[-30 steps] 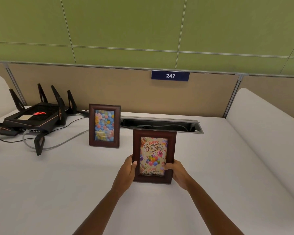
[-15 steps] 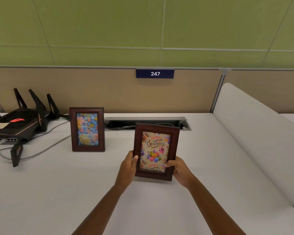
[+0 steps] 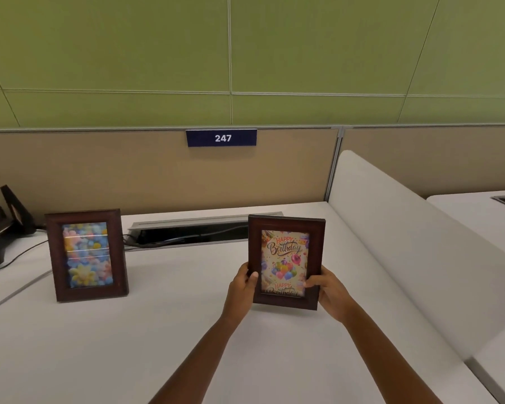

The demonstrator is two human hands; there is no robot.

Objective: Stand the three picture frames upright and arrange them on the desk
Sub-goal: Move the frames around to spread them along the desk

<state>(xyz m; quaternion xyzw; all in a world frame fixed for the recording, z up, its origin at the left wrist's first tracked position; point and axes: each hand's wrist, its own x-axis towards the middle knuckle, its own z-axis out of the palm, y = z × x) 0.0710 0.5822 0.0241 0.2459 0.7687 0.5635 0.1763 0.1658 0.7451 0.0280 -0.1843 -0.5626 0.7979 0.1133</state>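
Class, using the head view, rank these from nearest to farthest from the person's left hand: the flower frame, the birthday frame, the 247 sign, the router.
1. Birthday frame: held in the left hand, at its right.
2. Flower frame: standing on the desk, to the left.
3. 247 sign: on the partition, up behind.
4. Router: far left edge.

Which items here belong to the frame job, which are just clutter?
Job:
- birthday frame, held upright by left hand and right hand
- flower frame, standing on the desk
- third frame: not in view

Clutter:
- black router and its cables, far left
- cable slot at the desk's back
- 247 sign
- white divider, right
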